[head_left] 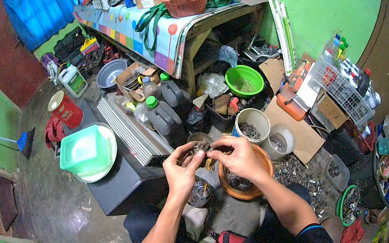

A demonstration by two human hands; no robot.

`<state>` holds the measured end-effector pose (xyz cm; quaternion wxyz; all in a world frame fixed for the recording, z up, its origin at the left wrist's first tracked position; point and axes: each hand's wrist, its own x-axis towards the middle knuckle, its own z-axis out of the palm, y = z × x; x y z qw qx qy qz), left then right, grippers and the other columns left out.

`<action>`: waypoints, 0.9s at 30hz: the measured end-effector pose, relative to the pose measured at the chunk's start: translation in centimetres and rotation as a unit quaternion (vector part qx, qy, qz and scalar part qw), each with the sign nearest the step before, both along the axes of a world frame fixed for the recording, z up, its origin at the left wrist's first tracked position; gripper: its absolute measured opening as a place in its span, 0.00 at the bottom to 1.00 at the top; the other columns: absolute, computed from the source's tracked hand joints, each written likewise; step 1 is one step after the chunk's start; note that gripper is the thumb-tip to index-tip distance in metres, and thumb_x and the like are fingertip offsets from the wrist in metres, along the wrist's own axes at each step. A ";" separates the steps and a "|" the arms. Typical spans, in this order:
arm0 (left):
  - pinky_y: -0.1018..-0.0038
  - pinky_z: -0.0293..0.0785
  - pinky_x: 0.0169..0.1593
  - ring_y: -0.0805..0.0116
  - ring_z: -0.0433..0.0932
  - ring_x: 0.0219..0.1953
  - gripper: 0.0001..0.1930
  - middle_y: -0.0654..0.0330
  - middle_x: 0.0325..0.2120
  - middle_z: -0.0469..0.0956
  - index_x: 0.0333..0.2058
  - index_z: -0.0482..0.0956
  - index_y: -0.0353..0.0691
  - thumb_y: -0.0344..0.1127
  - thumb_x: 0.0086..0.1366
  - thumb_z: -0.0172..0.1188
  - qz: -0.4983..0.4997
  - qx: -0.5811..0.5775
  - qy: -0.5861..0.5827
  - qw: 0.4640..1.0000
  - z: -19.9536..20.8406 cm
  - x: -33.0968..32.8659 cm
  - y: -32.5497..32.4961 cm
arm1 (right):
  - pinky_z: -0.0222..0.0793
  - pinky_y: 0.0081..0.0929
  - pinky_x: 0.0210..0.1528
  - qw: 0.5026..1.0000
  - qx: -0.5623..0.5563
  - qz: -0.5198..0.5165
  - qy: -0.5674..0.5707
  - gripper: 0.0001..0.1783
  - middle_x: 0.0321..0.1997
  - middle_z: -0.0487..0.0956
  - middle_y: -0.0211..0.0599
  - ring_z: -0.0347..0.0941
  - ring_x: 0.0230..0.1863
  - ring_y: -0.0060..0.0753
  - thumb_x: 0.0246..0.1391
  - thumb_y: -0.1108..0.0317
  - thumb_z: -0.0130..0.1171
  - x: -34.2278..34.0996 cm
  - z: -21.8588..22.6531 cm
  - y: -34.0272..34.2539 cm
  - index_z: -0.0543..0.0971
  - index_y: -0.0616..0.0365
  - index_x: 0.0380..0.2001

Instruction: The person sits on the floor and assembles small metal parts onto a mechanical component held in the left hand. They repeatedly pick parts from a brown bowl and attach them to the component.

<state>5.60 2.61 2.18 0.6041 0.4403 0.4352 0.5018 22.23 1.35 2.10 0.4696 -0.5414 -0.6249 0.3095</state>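
Observation:
Both of my hands meet in the middle of the head view, fingers curled in. My left hand (181,171) and my right hand (239,156) pinch a small clump of dark brown pieces (201,146) between thumbs and fingertips; its exact kind is too small to make out. Just under my right wrist sits an orange-brown round basin (244,194) with dark bits inside. A small round container of mixed scraps (199,194) stands below my left hand. Beyond my right hand are a white bucket (254,136) of dark pieces and a second pale bucket (287,138).
Loose small metal scraps (307,180) cover the floor at right. A black box-like bench (122,187) at left bears a green plastic tub (82,153). Dark jerrycans (166,122), a bright green basin (244,82) and a covered table (138,33) stand farther off. A wire rack (340,86) leans at right.

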 end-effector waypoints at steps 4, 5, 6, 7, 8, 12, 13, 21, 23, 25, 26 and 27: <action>0.75 0.79 0.41 0.70 0.79 0.38 0.16 0.55 0.38 0.80 0.46 0.76 0.30 0.27 0.59 0.64 0.013 -0.046 -0.045 0.998 -0.3 0.3 0.0 | 0.70 0.22 0.30 0.997 0.019 -0.057 0.038 0.12 0.31 0.83 0.39 0.77 0.29 0.25 0.50 0.66 0.66 -1.1 -0.7 -0.3 0.82 0.65 0.34; 0.75 0.79 0.41 0.71 0.79 0.38 0.16 0.56 0.38 0.80 0.46 0.76 0.31 0.29 0.60 0.64 0.021 -0.061 -0.053 0.997 -0.4 0.3 0.0 | 0.70 0.21 0.30 0.994 0.001 -0.072 0.084 0.11 0.32 0.83 0.39 0.77 0.29 0.24 0.51 0.68 0.64 -1.1 -0.7 -0.3 0.82 0.66 0.35; 0.75 0.79 0.40 0.72 0.79 0.38 0.16 0.56 0.37 0.80 0.46 0.76 0.32 0.30 0.60 0.64 0.029 -0.076 -0.061 0.995 -0.4 0.3 0.0 | 0.70 0.20 0.30 0.988 -0.016 -0.087 0.130 0.11 0.32 0.83 0.38 0.77 0.29 0.23 0.53 0.69 0.63 -1.0 -0.7 -0.1 0.82 0.67 0.36; 0.74 0.78 0.39 0.72 0.79 0.37 0.15 0.57 0.37 0.80 0.45 0.76 0.33 0.31 0.60 0.64 0.037 -0.091 -0.068 0.993 -0.5 0.3 0.0 | 0.71 0.19 0.31 0.980 -0.050 -0.094 0.170 0.11 0.32 0.83 0.37 0.76 0.29 0.20 0.55 0.70 0.61 -0.9 -0.5 0.0 0.81 0.67 0.38; 0.74 0.78 0.38 0.73 0.79 0.37 0.15 0.58 0.37 0.80 0.45 0.76 0.34 0.33 0.61 0.64 0.035 -0.103 -0.078 0.991 -0.6 0.2 0.1 | 0.70 0.18 0.32 0.975 -0.055 -0.088 0.197 0.11 0.32 0.82 0.36 0.76 0.30 0.20 0.55 0.71 0.61 -0.7 -0.2 0.3 0.81 0.68 0.38; 0.74 0.74 0.36 0.76 0.78 0.35 0.14 0.64 0.36 0.80 0.44 0.77 0.38 0.37 0.62 0.63 0.040 -0.135 -0.106 0.984 -0.7 -0.2 0.3 | 0.68 0.16 0.31 0.977 -0.034 -0.084 0.195 0.11 0.32 0.81 0.31 0.73 0.27 0.17 0.55 0.70 0.62 0.1 -0.7 1.0 0.81 0.67 0.38; 0.75 0.74 0.36 0.77 0.78 0.35 0.14 0.64 0.35 0.80 0.44 0.77 0.39 0.37 0.62 0.62 0.045 -0.134 -0.120 0.983 -0.8 -0.5 0.5 | 0.67 0.17 0.30 0.983 -0.022 -0.086 0.164 0.11 0.32 0.81 0.30 0.72 0.27 0.17 0.54 0.69 0.63 0.4 -0.8 1.2 0.81 0.66 0.38; 0.72 0.77 0.35 0.71 0.79 0.33 0.14 0.61 0.33 0.78 0.44 0.74 0.34 0.37 0.64 0.60 0.133 -0.124 -0.207 0.961 -0.2 -2.0 1.6 | 0.75 0.42 0.41 0.924 -0.193 0.091 -0.316 0.14 0.30 0.80 0.57 0.79 0.34 0.54 0.39 0.67 0.64 2.8 -7.0 3.0 0.82 0.66 0.29; 0.72 0.78 0.35 0.71 0.79 0.33 0.14 0.61 0.34 0.78 0.44 0.74 0.34 0.37 0.64 0.60 0.132 -0.130 -0.209 0.960 0.0 -2.0 1.6 | 0.75 0.44 0.42 0.874 -0.248 0.149 -0.392 0.12 0.31 0.80 0.59 0.79 0.36 0.56 0.36 0.69 0.65 2.4 -7.9 3.0 0.81 0.66 0.27; 0.72 0.78 0.35 0.71 0.79 0.33 0.14 0.61 0.34 0.78 0.44 0.74 0.34 0.37 0.64 0.60 0.126 -0.134 -0.204 0.961 0.0 -2.1 1.6 | 0.74 0.43 0.43 0.902 -0.209 0.077 -0.369 0.15 0.32 0.80 0.57 0.79 0.37 0.53 0.39 0.66 0.67 1.9 -9.1 3.7 0.82 0.63 0.31; 0.72 0.78 0.36 0.71 0.79 0.33 0.14 0.61 0.34 0.78 0.44 0.74 0.34 0.37 0.64 0.60 0.128 -0.133 -0.206 0.961 -0.1 -2.2 1.5 | 0.74 0.42 0.43 0.913 -0.189 0.043 -0.358 0.16 0.32 0.80 0.56 0.79 0.37 0.52 0.40 0.65 0.68 1.2 -8.5 4.0 0.82 0.62 0.34; 0.72 0.78 0.36 0.71 0.79 0.34 0.14 0.61 0.34 0.78 0.43 0.74 0.35 0.37 0.64 0.60 0.129 -0.131 -0.208 0.961 -0.1 -2.3 1.5 | 0.74 0.43 0.43 0.937 -0.157 0.013 -0.312 0.14 0.32 0.80 0.58 0.78 0.37 0.55 0.37 0.69 0.67 1.1 -7.4 4.1 0.82 0.62 0.31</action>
